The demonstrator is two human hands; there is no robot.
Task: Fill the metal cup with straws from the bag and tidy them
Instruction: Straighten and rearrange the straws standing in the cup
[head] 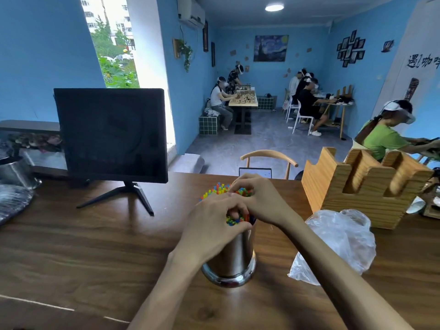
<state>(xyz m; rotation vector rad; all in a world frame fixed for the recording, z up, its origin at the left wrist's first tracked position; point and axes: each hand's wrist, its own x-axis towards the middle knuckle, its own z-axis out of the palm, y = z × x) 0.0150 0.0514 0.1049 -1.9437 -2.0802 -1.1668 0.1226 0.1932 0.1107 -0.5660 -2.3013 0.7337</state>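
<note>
Both hands — left hand (215,216) and right hand (258,198) — curled around the straws (220,188) in the cup (232,256) at lower centre; bag (338,241) lay just right. Gentle, even squeezing would level them best.

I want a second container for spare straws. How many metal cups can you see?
2. One metal cup stands mid-table, full of straws, under both hands. Another metal cup sits at the far left edge, partly cut off. Others may be hidden.
</note>
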